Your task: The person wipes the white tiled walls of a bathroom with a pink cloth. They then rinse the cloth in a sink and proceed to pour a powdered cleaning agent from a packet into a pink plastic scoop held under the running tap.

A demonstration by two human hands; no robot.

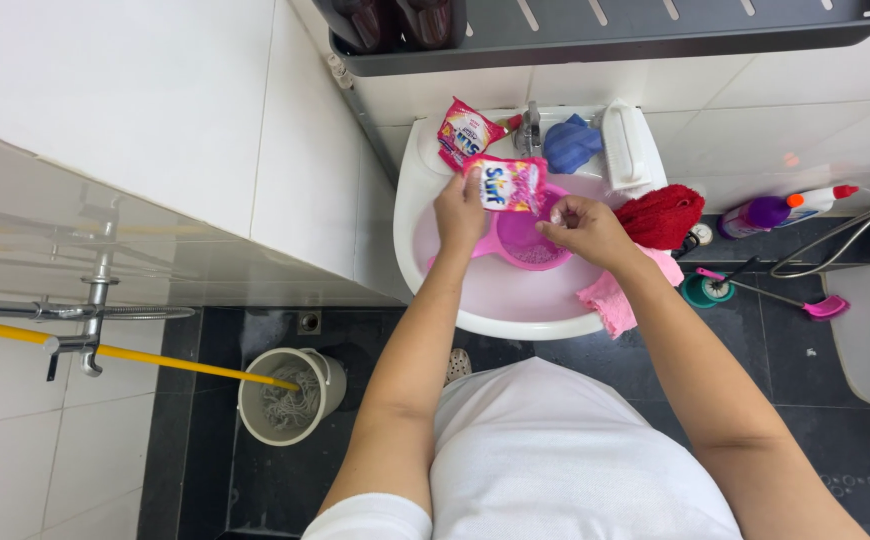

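Left hand [460, 212] clenched on pink detergent sachet [508, 184] held over pink scoop [530, 240] in white basin [515, 305], right hand [583, 228] pinched at sachet's edge; pink cloth [610, 298] on rim, red towel [663, 215] beside, second sachet [465, 130], blue cloth [569, 144], white brush [623, 145] behind.
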